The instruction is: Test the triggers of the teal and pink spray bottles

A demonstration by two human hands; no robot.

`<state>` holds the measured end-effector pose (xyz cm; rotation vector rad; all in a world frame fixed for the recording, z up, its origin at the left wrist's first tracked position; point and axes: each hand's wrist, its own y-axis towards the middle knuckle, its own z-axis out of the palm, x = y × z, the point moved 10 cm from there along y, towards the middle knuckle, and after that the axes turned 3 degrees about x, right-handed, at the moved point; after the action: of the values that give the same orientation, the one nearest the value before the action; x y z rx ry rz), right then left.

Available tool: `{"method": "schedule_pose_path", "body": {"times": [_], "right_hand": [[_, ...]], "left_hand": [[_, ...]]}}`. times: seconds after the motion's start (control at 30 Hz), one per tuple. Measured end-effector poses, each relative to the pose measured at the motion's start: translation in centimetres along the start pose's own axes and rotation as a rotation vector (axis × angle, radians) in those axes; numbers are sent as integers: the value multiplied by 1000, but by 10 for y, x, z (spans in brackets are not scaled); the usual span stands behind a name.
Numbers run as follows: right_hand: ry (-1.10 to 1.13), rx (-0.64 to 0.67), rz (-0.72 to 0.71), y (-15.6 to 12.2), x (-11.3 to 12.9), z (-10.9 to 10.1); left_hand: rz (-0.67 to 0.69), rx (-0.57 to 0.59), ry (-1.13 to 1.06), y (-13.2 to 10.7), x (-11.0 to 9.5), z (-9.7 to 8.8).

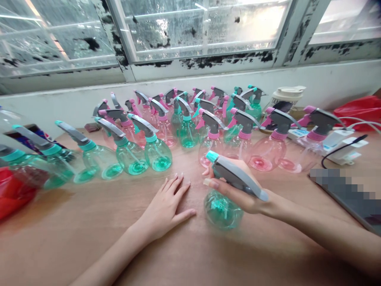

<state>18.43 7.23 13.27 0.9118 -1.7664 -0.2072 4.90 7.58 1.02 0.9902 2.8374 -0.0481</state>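
Observation:
My right hand (235,190) is wrapped round the neck of a green spray bottle (224,212), under its grey trigger head with a teal nozzle. The bottle is upright in front of me; whether its base touches the table is hard to tell. To its left, my left hand (171,202) lies flat on the wooden table (113,226), fingers spread and holding nothing. Beyond my left hand stands a row of green spray bottles (157,157). Pink spray bottles (263,153) line up beyond my right hand.
More pink and green bottles crowd toward the window wall (74,103). A dark tablet-like device (342,198) lies at the right, near a white power strip (342,145) with cables. Red plastic bags sit at the left (14,194) and right (357,113). A lidded cup (287,95) stands behind.

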Motion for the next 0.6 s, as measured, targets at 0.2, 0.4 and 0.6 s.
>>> {"method": "schedule_pose_path", "body": {"times": [0.2, 0.4, 0.6], "right_hand": [[63, -27, -5, -4, -8, -1], [80, -35, -16, -7, -10, 0], [44, -55, -25, -8, -8, -3]], "left_hand": [[5, -15, -20, -1, 2, 0], [17, -50, -49, -2, -1, -3], [110, -74, -185, -8, -26, -1]]}}
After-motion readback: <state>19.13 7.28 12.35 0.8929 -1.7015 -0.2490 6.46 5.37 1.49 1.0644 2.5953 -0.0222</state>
